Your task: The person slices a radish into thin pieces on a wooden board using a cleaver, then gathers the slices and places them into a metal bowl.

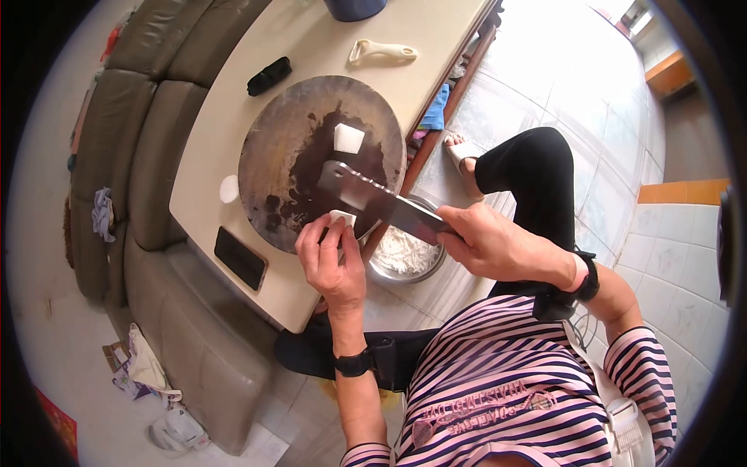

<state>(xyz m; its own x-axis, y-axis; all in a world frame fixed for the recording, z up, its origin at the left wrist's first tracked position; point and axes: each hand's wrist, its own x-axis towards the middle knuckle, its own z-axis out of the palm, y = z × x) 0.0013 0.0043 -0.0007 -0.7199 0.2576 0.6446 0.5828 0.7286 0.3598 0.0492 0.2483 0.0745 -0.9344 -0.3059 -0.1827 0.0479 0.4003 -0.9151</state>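
Observation:
My right hand (498,241) is closed round the handle of a cleaver (372,196), whose wide metal blade reaches out over the round chopping board (264,140). Fingertips of my left hand (333,265) press on a small white vegetable piece (342,219) at the board's near edge, close to the blade. Another white block (348,138) lies on the wet, dark middle of the board, apart from both hands. Below the cleaver stands a metal bowl (424,274) of white shreds (403,253), partly covered by the blade and my right hand.
On the table (204,175) are a white peeler (383,52), a black case (269,75), a phone (240,258), a white slice (229,189) and a dark blue container (355,8). A grey sofa (171,300) runs along the left.

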